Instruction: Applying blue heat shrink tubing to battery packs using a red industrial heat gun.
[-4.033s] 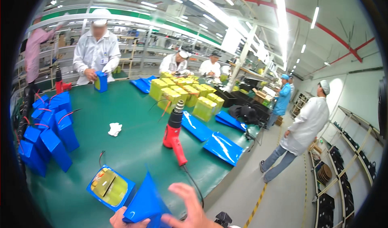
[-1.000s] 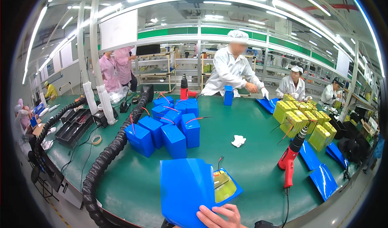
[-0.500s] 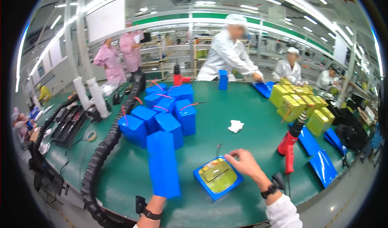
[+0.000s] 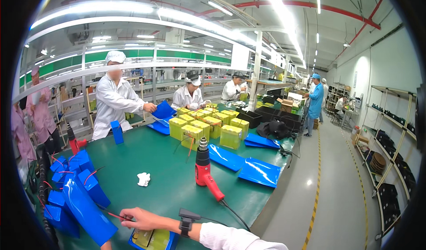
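Close to the table's near edge sits a yellow-green battery pack (image 4: 160,240) wrapped in a blue sleeve, its top end uncovered. Over it reaches my right hand (image 4: 141,218), fingers closed on a thin red and black wire (image 4: 116,215). A flat, empty-looking blue plastic sleeve (image 4: 86,205) stands tilted at lower left. Only a bit of my left hand (image 4: 106,245) shows below that sleeve, at the frame's lower edge; it grips the sleeve's bottom end, and most fingers are hidden. Just behind are several blue-wrapped packs (image 4: 93,188) with red wires.
A red heat gun (image 4: 204,172) stands upright right of centre, its cord trailing nearby. Blue sleeves (image 4: 259,172) lie along the right edge. Behind are yellow-green packs (image 4: 230,137). White crumpled paper (image 4: 143,179) lies mid-table. Across the table, a co-worker (image 4: 116,99) holds a blue sleeve.
The view has swung to the right. My right hand has moved from the pack's corner to the wire. Across the table, the co-worker has raised a blue sleeve.
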Motion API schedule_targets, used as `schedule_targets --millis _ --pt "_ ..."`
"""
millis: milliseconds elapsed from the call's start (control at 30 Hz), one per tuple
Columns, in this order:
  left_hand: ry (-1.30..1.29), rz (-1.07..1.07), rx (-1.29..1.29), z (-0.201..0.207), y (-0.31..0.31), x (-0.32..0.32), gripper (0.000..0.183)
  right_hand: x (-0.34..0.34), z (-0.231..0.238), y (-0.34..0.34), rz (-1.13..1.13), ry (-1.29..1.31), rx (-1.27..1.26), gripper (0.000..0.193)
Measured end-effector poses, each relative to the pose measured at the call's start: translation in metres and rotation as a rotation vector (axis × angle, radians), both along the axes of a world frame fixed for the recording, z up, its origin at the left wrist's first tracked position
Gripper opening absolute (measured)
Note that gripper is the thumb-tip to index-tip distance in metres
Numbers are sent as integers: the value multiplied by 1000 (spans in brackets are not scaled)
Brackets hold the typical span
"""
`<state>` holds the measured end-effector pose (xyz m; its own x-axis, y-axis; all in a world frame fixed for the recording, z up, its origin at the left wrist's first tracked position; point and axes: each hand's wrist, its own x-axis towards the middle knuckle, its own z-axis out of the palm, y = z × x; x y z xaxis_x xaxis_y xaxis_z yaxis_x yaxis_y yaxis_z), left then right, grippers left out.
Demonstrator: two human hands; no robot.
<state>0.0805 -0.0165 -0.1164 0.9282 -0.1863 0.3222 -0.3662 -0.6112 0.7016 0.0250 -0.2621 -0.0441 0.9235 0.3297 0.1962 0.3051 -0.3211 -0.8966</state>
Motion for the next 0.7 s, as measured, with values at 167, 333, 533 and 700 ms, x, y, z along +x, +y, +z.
schedule_targets --millis 167,333,533,700 --pt "-26 -26 42 11 -7 6 34 -18 -13 15 35 -498 -287 24" --pt "-45 -65 79 12 -26 13 34 -30 -23 28 62 -621 -520 18" --pt "-100 -122 94 26 -53 29 35 -13 -13 36 -437 -398 -280 25" --pt "-125 -173 115 34 -77 25 36 -1 -20 34 -669 -253 -114 32"
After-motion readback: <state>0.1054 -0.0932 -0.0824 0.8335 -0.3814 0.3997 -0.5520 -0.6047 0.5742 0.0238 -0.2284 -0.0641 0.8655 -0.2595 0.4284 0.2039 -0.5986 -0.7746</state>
